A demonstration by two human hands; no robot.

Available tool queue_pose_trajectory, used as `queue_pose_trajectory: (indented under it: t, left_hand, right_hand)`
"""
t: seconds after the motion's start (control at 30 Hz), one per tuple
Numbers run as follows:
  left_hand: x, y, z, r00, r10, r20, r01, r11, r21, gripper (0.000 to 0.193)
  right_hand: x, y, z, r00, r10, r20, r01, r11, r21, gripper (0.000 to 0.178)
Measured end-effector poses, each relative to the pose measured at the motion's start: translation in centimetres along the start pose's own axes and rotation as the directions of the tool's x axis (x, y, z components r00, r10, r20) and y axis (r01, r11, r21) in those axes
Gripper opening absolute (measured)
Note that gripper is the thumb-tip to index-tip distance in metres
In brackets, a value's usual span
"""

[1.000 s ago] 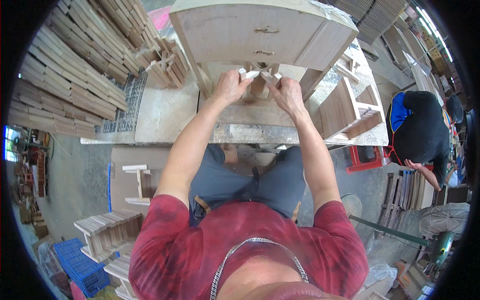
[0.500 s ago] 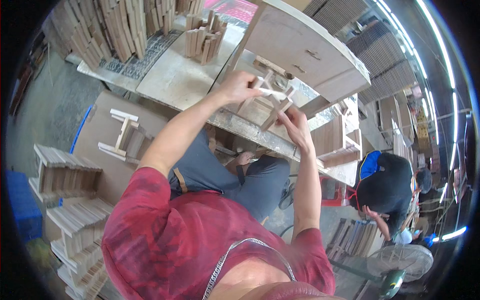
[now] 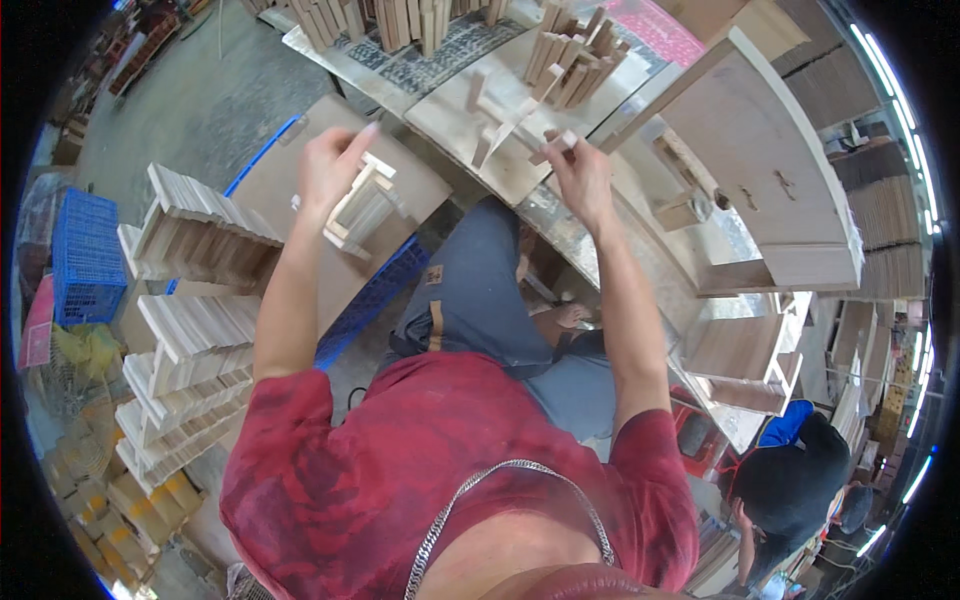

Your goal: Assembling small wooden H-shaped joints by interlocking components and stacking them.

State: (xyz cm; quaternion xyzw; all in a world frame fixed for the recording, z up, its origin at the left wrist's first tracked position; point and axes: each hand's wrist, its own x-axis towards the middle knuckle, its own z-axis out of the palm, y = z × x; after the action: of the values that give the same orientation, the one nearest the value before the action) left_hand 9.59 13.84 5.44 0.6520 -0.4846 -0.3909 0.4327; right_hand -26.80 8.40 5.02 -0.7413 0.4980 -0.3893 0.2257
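Note:
My right hand [image 3: 582, 175], over the edge of the workbench [image 3: 450, 120], is closed on an H-shaped wooden frame [image 3: 518, 127] of pale strips. The frame is tilted, its far end toward the left of the bench. Out to the left, my left hand [image 3: 330, 172] holds nothing that I can see. Its thumb and fingers stand apart, slightly blurred, beside a row of similar H-shaped wooden frames [image 3: 365, 208] on a brown board [image 3: 425, 180]. That hand hides part of the row.
Bundled wooden strips [image 3: 575, 60] stand on the bench. Right of my right hand rises a wooden panel jig [image 3: 760, 170]; an assembled wooden piece [image 3: 740, 350] lies nearer. Stacked frames [image 3: 190, 330] and a blue crate [image 3: 88, 255] are at left. Another person [image 3: 790, 475] sits at right.
My left hand has let go of the wooden frame and swung left to the row on the board. My right hand keeps the frame. The view has turned left.

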Motion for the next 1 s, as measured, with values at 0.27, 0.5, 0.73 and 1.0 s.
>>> queue_pose_trajectory:
  t: [0.27, 0.5, 0.73, 1.0]
  left_hand:
    - [-3.0, -9.3, -3.9, 0.985, 0.14, 0.102, -0.162, 0.527, 0.835, 0.042]
    - [-0.7, -14.6, -3.9, 0.995, 0.095, -0.014, -0.041, 0.554, 0.832, 0.021]
    - [-3.8, -0.6, -5.1, 0.765, 0.073, -0.64, -0.028, 0.996, 0.079, 0.031]
    - [-7.1, 5.8, 9.8, 0.841, 0.514, 0.167, -0.509, 0.857, -0.075, 0.023]
  right_hand:
    - [2.2, 6.2, 3.0, 0.977, 0.185, 0.109, -0.164, 0.971, -0.176, 0.047]
    - [-13.0, -2.1, -8.5, 0.97, 0.244, -0.019, -0.245, 0.968, -0.064, 0.034]
    - [-27.8, -3.8, -35.4, 0.816, -0.006, -0.578, -0.51, 0.466, -0.723, 0.032]
    - [-32.5, 2.1, -43.1, 0.822, 0.429, -0.373, -0.519, 0.298, -0.801, 0.036]
